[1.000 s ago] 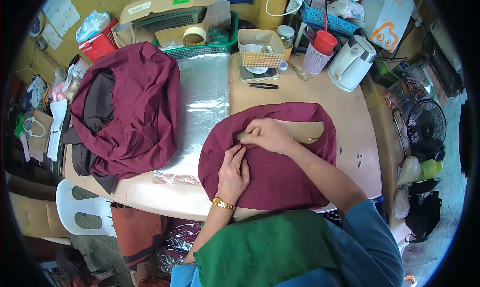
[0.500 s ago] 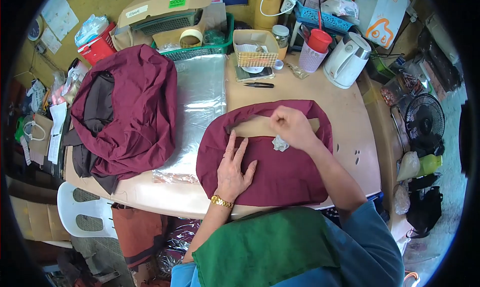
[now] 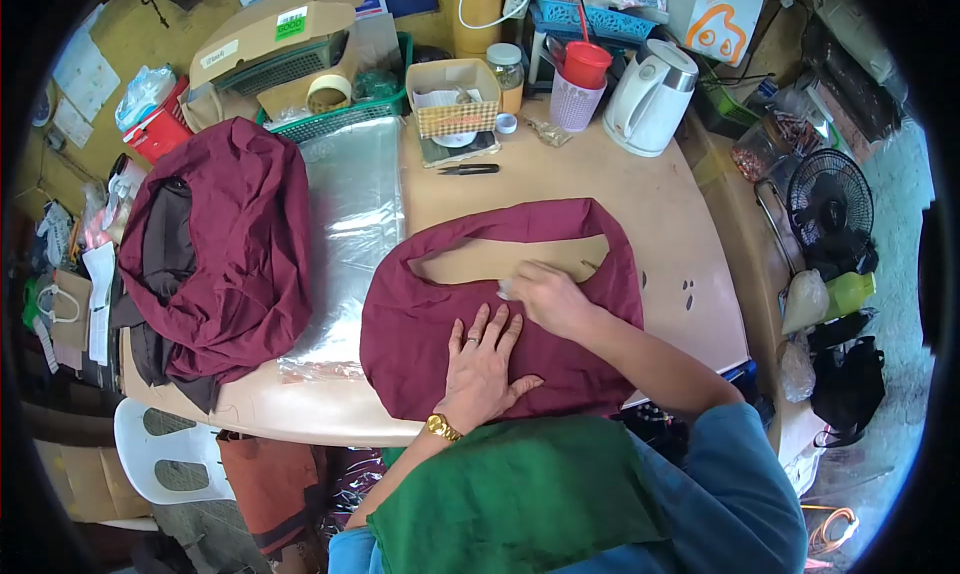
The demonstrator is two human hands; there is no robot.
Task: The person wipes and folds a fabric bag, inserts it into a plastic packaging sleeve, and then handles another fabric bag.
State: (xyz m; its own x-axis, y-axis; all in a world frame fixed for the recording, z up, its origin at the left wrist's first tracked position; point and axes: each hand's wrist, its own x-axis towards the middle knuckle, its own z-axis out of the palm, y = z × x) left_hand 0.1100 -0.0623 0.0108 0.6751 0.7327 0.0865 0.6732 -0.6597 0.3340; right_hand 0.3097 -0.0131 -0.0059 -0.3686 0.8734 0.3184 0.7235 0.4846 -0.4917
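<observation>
A maroon fabric bag (image 3: 590, 359) lies flat on the table in front of me, its wide strap looped at the far side around an opening. My left hand (image 3: 485, 369) rests palm down on the bag below the opening, fingers stretched out. Closed around a small crumpled whitish wad (image 3: 504, 290), my right hand (image 3: 550, 296) is at the opening's near edge, just beyond my left fingertips. Most of the wad is hidden by the fingers, and I cannot tell whether it is cloth or paper.
More maroon bags (image 3: 265, 229) are heaped at the left beside a stack of clear plastic sleeves (image 3: 350, 214). Black thread snips (image 3: 470, 169) lie farther back. A woven basket (image 3: 455, 119), a purple cup (image 3: 577, 104) and a white kettle (image 3: 650, 99) stand along the back.
My right hand has lowered to the opening's near edge and now has the whitish wad, which lay on the bag. My left hand has shifted down the bag. The strap loop is spread wider.
</observation>
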